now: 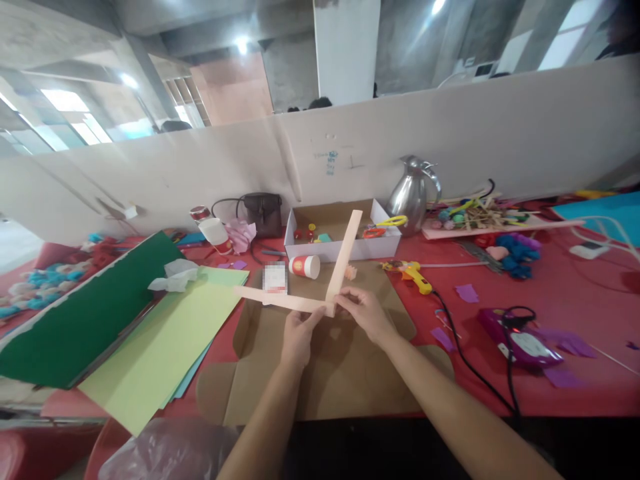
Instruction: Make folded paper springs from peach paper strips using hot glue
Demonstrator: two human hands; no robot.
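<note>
Two pale peach paper strips meet at a corner in front of me, one strip [345, 257] slanting up and away, the other strip [280, 298] reaching out to the left. My left hand [299, 335] pinches the left-reaching strip close to the corner between thumb and fingers. Just right of the corner, my right hand [364, 312] grips the base of the upper strip with its fingertips. Whether the strips are joined or one folded piece, I cannot tell. Both hands are above a flattened brown cardboard sheet [350, 380].
A paper cup [305, 267] lies behind the strips, before an open white box [340, 250] with scissors [383, 228]. At right are a yellow glue gun [417, 277], its black cord and a purple power box [523, 340]. Yellow-green paper [175, 347] lies left; a steel jug [413, 197] stands behind.
</note>
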